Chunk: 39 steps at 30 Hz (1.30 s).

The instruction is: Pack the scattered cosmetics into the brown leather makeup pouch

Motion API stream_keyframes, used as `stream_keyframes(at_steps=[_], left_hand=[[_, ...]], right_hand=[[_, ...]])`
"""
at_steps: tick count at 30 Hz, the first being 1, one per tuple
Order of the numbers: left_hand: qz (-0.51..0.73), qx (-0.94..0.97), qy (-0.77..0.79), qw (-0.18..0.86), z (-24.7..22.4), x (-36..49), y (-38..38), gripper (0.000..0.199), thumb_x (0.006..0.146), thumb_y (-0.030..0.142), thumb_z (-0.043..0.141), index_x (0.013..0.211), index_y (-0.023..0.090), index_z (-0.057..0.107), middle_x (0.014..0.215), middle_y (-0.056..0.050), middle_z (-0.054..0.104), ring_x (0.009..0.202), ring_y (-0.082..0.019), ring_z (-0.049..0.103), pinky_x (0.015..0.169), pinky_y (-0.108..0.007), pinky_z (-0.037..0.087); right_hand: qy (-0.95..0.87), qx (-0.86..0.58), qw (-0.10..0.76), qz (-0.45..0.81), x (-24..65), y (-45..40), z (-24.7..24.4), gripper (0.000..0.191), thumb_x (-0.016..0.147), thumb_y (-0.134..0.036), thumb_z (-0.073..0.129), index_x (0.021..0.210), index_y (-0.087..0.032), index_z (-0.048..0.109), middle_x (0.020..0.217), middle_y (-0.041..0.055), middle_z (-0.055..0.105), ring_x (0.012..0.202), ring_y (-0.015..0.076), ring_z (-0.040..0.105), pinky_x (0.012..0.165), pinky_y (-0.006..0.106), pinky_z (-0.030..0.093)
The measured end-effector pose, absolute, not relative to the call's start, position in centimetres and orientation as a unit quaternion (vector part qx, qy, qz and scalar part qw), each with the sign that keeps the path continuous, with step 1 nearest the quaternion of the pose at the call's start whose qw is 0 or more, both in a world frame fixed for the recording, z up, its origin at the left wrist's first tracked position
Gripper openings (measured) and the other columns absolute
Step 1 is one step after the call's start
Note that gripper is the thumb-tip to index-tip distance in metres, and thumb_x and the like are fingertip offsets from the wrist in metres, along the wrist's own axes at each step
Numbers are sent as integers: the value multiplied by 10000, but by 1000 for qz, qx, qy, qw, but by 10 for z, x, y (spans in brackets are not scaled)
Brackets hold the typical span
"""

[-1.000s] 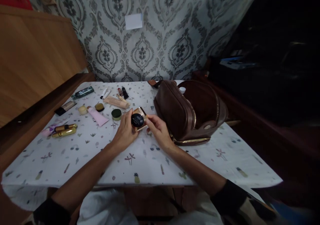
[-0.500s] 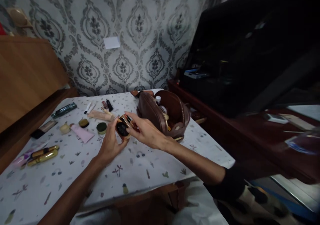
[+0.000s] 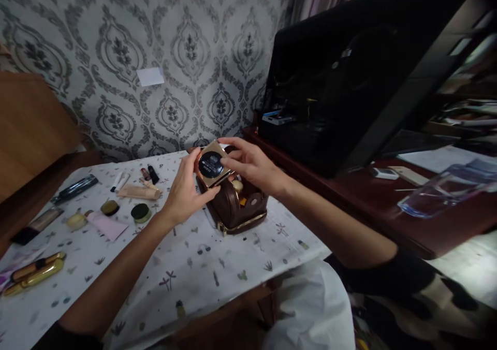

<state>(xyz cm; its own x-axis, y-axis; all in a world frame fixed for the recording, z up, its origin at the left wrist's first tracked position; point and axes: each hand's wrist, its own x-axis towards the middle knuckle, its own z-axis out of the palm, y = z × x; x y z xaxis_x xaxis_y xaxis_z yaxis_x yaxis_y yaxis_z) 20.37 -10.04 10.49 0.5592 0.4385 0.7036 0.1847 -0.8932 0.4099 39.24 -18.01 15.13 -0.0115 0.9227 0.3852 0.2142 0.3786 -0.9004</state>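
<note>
A square gold compact point(image 3: 213, 166) with a round black label is held up between my hands, its labelled face toward me. My left hand point(image 3: 185, 190) grips its left side, thumb along the bottom edge and fingers at the upper left corner. On the other side my right hand point(image 3: 254, 166) holds the right edge with its fingertips. Just behind and below sits a brown makeup bag point(image 3: 225, 213), unzipped, with some items visible inside; my hands cover its upper part.
Left on the patterned tablecloth lie a pink tube point(image 3: 106, 224), a dark-lidded jar point(image 3: 141, 213), a beige tube point(image 3: 139, 192), gold tubes point(image 3: 39, 275) and a dark green bottle point(image 3: 75, 188). A black screen point(image 3: 330, 91) and a clear container point(image 3: 446, 189) stand on the right.
The compact has risen and moved right, now in front of the bag, with its labelled face turned more fully into view. The camera view has swung to the right.
</note>
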Motion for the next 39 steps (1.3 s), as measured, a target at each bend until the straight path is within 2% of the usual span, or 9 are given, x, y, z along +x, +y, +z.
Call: stream_keyframes(at_steps=[7, 9, 12, 15, 19, 22, 26, 31, 39], left_hand=[[408, 875, 188, 182, 109, 247, -94, 957, 792, 488, 775, 1513, 210, 211, 1498, -192, 414, 1425, -343, 421, 1126, -501, 414], [410, 877, 186, 168, 111, 249, -96, 727, 840, 453, 730, 1409, 187, 364, 1397, -170, 501, 1339, -313, 505, 1078, -468, 453], [361, 913, 141, 126, 116, 248, -99, 218, 973, 371, 543, 1069, 179, 585, 1114, -99, 642, 1092, -243, 621, 984, -406, 489], [243, 964, 69, 85, 122, 251, -101, 329, 1037, 295, 374, 883, 181, 641, 960, -64, 708, 962, -209, 646, 1017, -413, 447], [121, 992, 27, 17, 127, 264, -104, 373, 1033, 258, 348, 922, 185, 697, 1092, -53, 748, 1054, -209, 663, 1121, -461, 343], [71, 997, 21, -22, 131, 271, -105, 366, 1028, 276, 363, 954, 194, 712, 1102, -45, 754, 1074, -205, 668, 1113, -439, 350], [11, 998, 34, -52, 136, 275, -108, 424, 1036, 287, 337, 829, 183, 693, 926, -47, 757, 956, -204, 689, 1061, -428, 393], [-19, 996, 41, -79, 141, 275, -111, 452, 1034, 311, 331, 749, 181, 656, 770, -61, 713, 837, -222, 661, 947, -422, 453], [-39, 997, 63, -20, 144, 272, -113, 417, 1036, 295, 333, 796, 186, 656, 879, -54, 739, 924, -220, 673, 1031, -455, 418]], right_hand=[[-635, -574, 481, 191, 430, -197, 168, 497, 875, -314, 598, 1331, -170, 461, 712, -37, 640, 600, 146, 616, 593, 269, 520], [-634, -643, 420, 93, 436, -202, 168, 505, 875, -249, 569, 1359, -150, 466, 719, -23, 655, 613, 156, 623, 616, 268, 491], [-633, -713, 301, -23, 439, -207, 166, 517, 879, -193, 551, 1386, -125, 478, 792, 21, 702, 698, 182, 649, 655, 263, 438], [-640, -742, 192, -54, 437, -209, 164, 455, 913, -184, 509, 1366, -144, 510, 903, 66, 735, 768, 197, 666, 653, 259, 395], [-649, -752, 92, -63, 428, -203, 168, 397, 936, -177, 475, 1323, -196, 560, 1044, 98, 740, 910, 233, 690, 688, 271, 382], [-649, -756, 44, -71, 422, -197, 171, 391, 942, -176, 467, 1321, -211, 560, 1073, 104, 740, 973, 258, 696, 701, 287, 384], [-646, -757, -21, -95, 420, -191, 164, 388, 924, -184, 491, 1305, -217, 554, 1081, 119, 737, 1001, 290, 698, 677, 305, 390], [-660, -740, -72, -107, 421, -184, 150, 346, 929, -173, 479, 1258, -173, 584, 1029, 154, 745, 1043, 319, 699, 697, 329, 432], [-665, -734, -101, -97, 416, -172, 144, 304, 945, -191, 512, 1225, -136, 619, 986, 176, 755, 1037, 310, 710, 768, 348, 490]])
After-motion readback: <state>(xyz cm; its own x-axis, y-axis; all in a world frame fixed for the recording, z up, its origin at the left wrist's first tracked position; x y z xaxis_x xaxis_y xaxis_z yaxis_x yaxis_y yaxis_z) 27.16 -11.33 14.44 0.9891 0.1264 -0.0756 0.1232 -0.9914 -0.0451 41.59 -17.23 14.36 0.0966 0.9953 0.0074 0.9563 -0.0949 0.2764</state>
